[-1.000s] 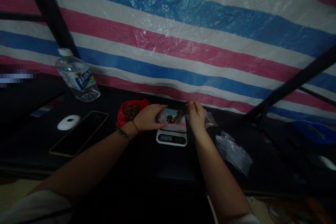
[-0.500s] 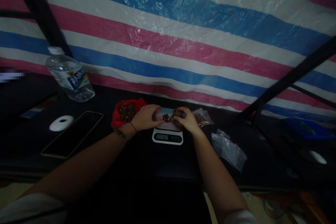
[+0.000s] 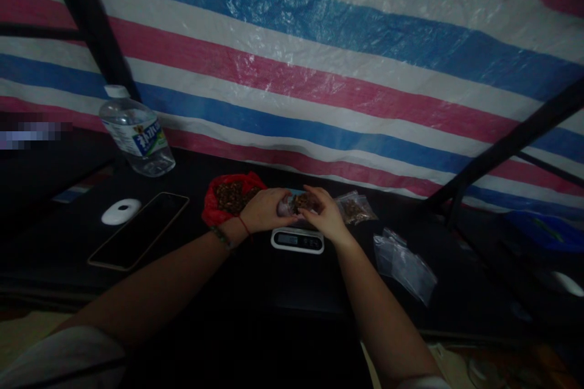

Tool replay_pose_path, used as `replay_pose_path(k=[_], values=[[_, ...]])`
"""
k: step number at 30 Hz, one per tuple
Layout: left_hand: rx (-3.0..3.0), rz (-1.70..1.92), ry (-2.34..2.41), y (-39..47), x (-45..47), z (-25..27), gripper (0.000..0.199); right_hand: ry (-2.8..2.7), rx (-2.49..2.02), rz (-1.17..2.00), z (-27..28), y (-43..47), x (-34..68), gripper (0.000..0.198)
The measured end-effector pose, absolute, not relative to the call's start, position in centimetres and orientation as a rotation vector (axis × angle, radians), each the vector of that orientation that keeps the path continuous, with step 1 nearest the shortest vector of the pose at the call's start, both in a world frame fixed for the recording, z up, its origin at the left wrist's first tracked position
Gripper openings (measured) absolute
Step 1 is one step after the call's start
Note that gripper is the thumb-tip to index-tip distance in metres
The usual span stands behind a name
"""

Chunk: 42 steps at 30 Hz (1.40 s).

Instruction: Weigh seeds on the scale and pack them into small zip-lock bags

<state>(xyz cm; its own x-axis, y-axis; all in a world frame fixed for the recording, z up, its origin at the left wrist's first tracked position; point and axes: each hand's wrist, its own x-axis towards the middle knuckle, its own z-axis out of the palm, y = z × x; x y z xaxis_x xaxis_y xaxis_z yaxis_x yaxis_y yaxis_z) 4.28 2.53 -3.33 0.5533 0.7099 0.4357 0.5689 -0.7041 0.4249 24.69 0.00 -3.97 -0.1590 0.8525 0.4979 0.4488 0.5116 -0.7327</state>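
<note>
A small white digital scale (image 3: pixel 297 241) lies on the black table, its lit display facing me. Over its plate, my left hand (image 3: pixel 267 209) and my right hand (image 3: pixel 326 214) curve toward each other, thumbs and fingers closed around a small heap of dried brown pieces (image 3: pixel 300 201), which look like star anise. My fingers partly cover the heap and the plate. Beside my left hand sits a red plastic bag (image 3: pixel 210 205), open and full of similar brown pieces. Just right of my right hand lies a clear bag of brown pieces (image 3: pixel 357 209).
Flat clear zip bags (image 3: pixel 406 264) lie at the right. On the left are a phone (image 3: pixel 139 231), a white oval device (image 3: pixel 121 212) and a clear bottle (image 3: pixel 139 137). A striped plastic sheet (image 3: pixel 292 73) hangs behind, with dark metal bars (image 3: pixel 506 146) at both sides.
My hands have drawn closer together over the scale, around the brown pieces that lay more spread out on its plate. The whole view has shifted slightly.
</note>
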Motion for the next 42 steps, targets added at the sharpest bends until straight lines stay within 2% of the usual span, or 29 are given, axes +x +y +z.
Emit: replay_pose_path(k=[3, 6, 14, 28, 33, 37, 42], values=[[2.512, 0.862, 1.028, 2.5, 4.3, -3.2, 0.048, -1.722, -1.084, 0.689, -4.6, -0.2, 24.1, 0.056], [2.470, 0.861, 0.992, 2.4, 4.3, -3.1, 0.047, -1.678, -1.096, 0.742, -5.0, -0.2, 23.9, 0.041], [2.368, 0.948, 0.962, 2.4, 4.4, -3.5, 0.048, -1.733, -0.973, 0.569, -3.5, -0.8, 23.8, 0.022], [2.302, 0.977, 0.937, 2.6, 4.3, -3.9, 0.043, -1.731, -0.971, 0.650, -3.7, -1.0, 23.6, 0.039], [2.245, 1.020, 0.966, 2.8, 4.2, -4.1, 0.039, -1.801, -1.023, 0.609, -3.5, -0.5, 24.8, 0.053], [2.250, 0.982, 1.044, 3.7, 3.3, -4.0, 0.033, -1.796, -1.131, 0.445, -3.4, 0.5, 27.0, 0.044], [2.354, 0.646, 1.115, 5.0, 1.8, -3.4, 0.027, -1.875, -1.276, 0.327, -3.6, 1.4, 29.4, 0.034]])
